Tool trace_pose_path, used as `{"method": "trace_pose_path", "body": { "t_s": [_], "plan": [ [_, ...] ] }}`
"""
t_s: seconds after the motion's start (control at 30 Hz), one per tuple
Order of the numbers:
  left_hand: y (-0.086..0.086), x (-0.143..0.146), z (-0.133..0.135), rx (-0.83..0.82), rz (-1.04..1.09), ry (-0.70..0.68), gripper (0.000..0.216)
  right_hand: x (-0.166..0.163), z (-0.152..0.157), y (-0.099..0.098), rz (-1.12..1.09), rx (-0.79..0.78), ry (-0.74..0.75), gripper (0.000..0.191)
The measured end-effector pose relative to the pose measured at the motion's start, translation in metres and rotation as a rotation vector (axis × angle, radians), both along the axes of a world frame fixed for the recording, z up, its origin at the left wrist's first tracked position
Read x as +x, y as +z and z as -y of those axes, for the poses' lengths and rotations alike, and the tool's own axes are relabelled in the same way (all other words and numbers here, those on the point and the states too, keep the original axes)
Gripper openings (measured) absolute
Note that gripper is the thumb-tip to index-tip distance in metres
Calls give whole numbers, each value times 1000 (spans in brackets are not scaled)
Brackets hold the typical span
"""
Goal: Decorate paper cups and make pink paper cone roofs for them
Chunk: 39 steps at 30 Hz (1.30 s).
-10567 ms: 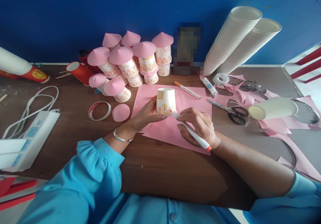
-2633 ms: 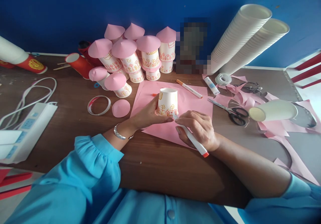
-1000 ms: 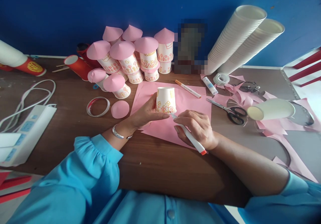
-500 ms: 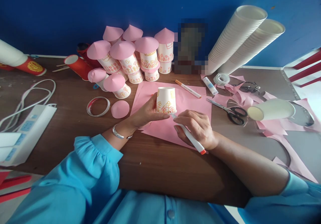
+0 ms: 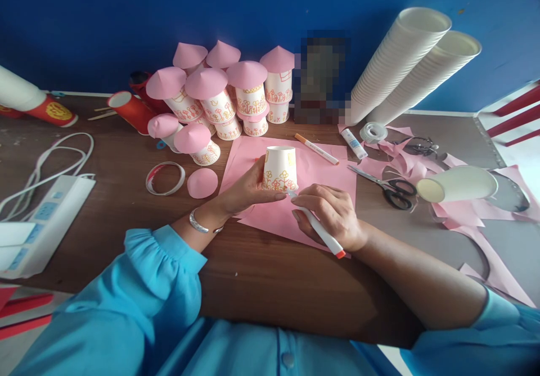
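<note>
Left hand (image 5: pixel 247 192) grips a cup (image 5: pixel 280 165), fingers (image 5: pixel 258 175) partly hidden; right hand (image 5: pixel 335 214) grips a marker (image 5: pixel 323 231), tip (image 5: pixel 291 194) indistinct.

Left hand (image 5: pixel 244 193): fingertips out of sight behind the patterned cup (image 5: pixel 280 165), whose far side is likewise hidden. Right hand (image 5: pixel 333 218): tip of the white marker (image 5: pixel 323 231) too small to resolve at the cup's base; contact undetermined. Rear pink-roofed cups (image 5: pixel 223 54) mostly covered by those in front (count uncertain). Pixelated block (image 5: pixel 323 78) against the blue wall (image 5: pixel 236 5): content unreadable. Print on the white tube (image 5: pixel 353 143): too fine to read. Dark tangle (image 5: pixel 426 146): identity unclear. Left edge cuts off a white box (image 5: pixel 17 234); right edge crops the red slats (image 5: pixel 521 99).
</note>
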<state>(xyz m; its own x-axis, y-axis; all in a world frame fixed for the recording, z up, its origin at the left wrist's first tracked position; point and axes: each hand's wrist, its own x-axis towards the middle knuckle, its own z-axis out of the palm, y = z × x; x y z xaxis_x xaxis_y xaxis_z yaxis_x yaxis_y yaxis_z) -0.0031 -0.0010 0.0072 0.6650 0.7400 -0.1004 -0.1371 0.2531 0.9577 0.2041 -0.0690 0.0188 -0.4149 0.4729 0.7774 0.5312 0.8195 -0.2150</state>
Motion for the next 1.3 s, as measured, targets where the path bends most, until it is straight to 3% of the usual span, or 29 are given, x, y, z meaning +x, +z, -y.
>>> {"method": "trace_pose_path", "body": {
  "t_s": [1.3],
  "plan": [
    [-2,1,0,30,11,14,66,-2,2,2,-5,-5,-6,17]
  ]
}}
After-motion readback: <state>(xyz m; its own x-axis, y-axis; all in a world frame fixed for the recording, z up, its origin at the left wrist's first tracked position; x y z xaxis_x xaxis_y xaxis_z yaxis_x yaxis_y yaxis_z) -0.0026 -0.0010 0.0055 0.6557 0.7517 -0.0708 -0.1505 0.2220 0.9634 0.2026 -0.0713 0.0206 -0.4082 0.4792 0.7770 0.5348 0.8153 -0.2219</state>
